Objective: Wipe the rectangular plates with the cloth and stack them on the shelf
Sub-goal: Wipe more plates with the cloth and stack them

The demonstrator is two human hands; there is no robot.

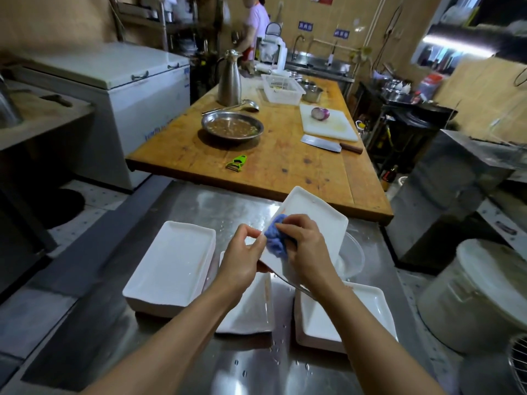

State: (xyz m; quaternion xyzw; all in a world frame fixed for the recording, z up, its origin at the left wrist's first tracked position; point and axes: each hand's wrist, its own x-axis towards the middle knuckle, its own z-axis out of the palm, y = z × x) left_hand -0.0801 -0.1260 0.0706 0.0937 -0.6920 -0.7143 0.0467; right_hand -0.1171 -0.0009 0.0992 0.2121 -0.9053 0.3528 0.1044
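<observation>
My left hand (242, 256) grips the near left edge of a white rectangular plate (313, 215) that is tilted up above the steel counter (176, 360). My right hand (305, 249) presses a bunched blue cloth (275, 238) against the plate's inner face. On the counter below lie more white rectangular plates: a stack at the left (171, 266), one in the middle (253, 309) partly under my arms, and a stack at the right (368, 309).
A clear bowl (353, 255) sits behind the tilted plate. Beyond is a wooden table (285, 169) with a green peeler (237, 163), metal pan (232, 126), cleaver (330, 143) and cutting board (330, 124). A white bucket (479, 295) stands right. A person (255, 27) works far back.
</observation>
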